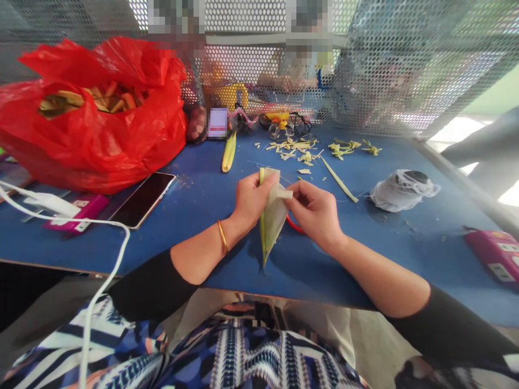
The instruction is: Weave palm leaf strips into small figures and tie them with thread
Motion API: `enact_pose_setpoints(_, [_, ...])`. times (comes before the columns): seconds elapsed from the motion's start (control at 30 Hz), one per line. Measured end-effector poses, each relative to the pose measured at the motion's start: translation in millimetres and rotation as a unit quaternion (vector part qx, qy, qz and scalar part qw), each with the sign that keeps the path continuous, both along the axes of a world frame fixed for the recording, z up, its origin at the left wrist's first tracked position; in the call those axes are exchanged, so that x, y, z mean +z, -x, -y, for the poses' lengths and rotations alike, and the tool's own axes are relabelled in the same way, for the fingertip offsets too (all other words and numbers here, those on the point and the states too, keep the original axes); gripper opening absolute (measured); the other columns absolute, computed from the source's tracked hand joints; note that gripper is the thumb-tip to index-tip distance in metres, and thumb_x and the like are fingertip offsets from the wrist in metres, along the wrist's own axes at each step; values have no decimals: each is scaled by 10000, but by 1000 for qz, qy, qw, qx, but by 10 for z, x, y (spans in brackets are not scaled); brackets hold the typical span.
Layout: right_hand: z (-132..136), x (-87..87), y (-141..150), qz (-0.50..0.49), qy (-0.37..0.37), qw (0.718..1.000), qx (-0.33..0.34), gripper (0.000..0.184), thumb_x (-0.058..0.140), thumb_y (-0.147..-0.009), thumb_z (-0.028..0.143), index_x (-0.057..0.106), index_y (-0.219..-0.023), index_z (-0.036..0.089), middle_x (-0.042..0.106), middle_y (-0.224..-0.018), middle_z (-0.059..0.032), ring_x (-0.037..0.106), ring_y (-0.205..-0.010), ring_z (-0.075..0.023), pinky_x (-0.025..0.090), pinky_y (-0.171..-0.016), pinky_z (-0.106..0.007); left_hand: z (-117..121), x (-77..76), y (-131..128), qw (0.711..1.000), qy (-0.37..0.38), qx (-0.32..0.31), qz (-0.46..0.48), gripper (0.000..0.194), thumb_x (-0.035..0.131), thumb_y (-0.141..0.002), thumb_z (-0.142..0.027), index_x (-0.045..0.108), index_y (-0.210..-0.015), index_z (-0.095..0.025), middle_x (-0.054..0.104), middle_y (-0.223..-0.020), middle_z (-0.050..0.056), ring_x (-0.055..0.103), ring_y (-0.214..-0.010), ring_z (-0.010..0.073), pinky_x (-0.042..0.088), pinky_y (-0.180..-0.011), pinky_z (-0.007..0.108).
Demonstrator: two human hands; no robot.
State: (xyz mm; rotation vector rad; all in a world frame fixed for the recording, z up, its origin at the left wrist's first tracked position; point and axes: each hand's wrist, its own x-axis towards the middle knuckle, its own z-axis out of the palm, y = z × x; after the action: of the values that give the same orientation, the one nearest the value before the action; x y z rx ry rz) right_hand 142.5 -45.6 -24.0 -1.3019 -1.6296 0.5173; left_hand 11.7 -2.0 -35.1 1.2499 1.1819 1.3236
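While the husk (275, 216) is held over the tabletop (198, 205), the left hand (252, 201) has fingers pinching its upper end, the right hand (319, 212) a pale flap (285, 193) at its side; I judge it light, thin, apt to split lengthwise; best gripped near the top; red ring (295, 225) beside the right hand could snag; scraps (300, 145) lie beyond.

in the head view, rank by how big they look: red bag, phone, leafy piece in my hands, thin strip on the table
1. Red bag
2. Phone and leafy piece: too alike to rank
3. Thin strip
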Motion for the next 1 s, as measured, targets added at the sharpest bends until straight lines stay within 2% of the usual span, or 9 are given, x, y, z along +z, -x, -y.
enact_pose_setpoints(0.1, [46, 27, 5, 21, -26, 999, 11, 86, 551, -795, 234, 614, -747, 199, 591, -607, 29, 502, -553, -100, 388, -570, -240, -20, -19, 0, 1000, 7, 2, 20, 278, 674, -774, -383, 582, -625, -168, 498, -608, -30, 391, -565, 94, 315, -526, 240])
enact_pose_setpoints(0.2, [47, 20, 16, 29, 15, 999, 16, 144, 636, -789, 334, 618, -815, 194, 653, -689, 7, 547, -582, -111, 409, -576, -244, -30, -25, 3, 998, 12, -8, 56, 291, 684, -767, -387, 562, -614, -171, 480, -596, -37, 382, -545, 90, 312, -519, 244])
enact_pose_setpoints(0.27, [30, 2, 21, 26, 50, 998, 23, 176, 648, -785, 363, 608, -802, 193, 635, -658, 16, 526, -549, -105, 385, -536, -239, -33, -23, 4, 998, 11, -10, 66, 293, 687, -767, -384, 557, -612, -172, 478, -591, -38, 385, -542, 89, 314, -517, 243])
enact_pose_setpoints(0.33, [17, -14, 20, 18, 48, 998, 30, 122, 596, -803, 304, 596, -751, 194, 584, -590, 35, 490, -515, -96, 360, -512, -233, -36, -19, 0, 999, 10, 4, 51, 292, 685, -771, -369, 554, -601, -172, 477, -582, -39, 381, -540, 88, 308, -512, 241])
enact_pose_setpoints(0.47, [29, -20, 3, 30, -25, 999, 37, 108, 525, -784, 165, 609, -723, 194, 577, -583, 36, 494, -529, -95, 381, -537, -228, -49, -11, -18, 999, 10, 28, 20, 287, 675, -786, -327, 551, -582, -168, 474, -568, -43, 371, -539, 84, 307, -511, 236])
enact_pose_setpoints(0.6, [67, 1, -22, 82, -144, 984, 69, 171, 507, -797, 99, 646, -773, 196, 648, -685, -4, 576, -613, -119, 434, -580, -239, -81, -21, -18, 998, 24, 36, 38, 275, 676, -791, -310, 554, -590, -168, 476, -564, -49, 370, -528, 78, 307, -507, 231])
enact_pose_setpoints(0.8, [145, 86, -84, 154, -341, 910, 176, 162, 541, -855, 104, 653, -909, 207, 721, -803, -59, 688, -734, -163, 541, -653, -286, -188, -55, 25, 993, 69, 71, 67, 281, 672, -808, -304, 566, -591, -158, 460, -540, -58, 361, -509, 68, 284, -498, 229])
enact_pose_setpoints(0.9, [228, 168, -101, 168, -379, 880, 232, 159, 525, -882, 145, 649, -953, 214, 733, -825, -67, 713, -770, -170, 581, -669, -300, -235, -58, 44, 989, 92, 87, 73, 283, 685, -802, -302, 578, -585, -156, 462, -533, -59, 368, -501, 66, 277, -492, 227])
enact_pose_setpoints(1.0, [341, 282, -100, 159, -384, 864, 283, 161, 499, -906, 163, 651, -953, 185, 734, -801, -86, 728, -810, -184, 612, -711, -320, -265, -58, 54, 986, 112, 99, 80, 287, 686, -805, -286, 580, -573, -155, 456, -517, -57, 369, -488, 66, 269, -486, 228])
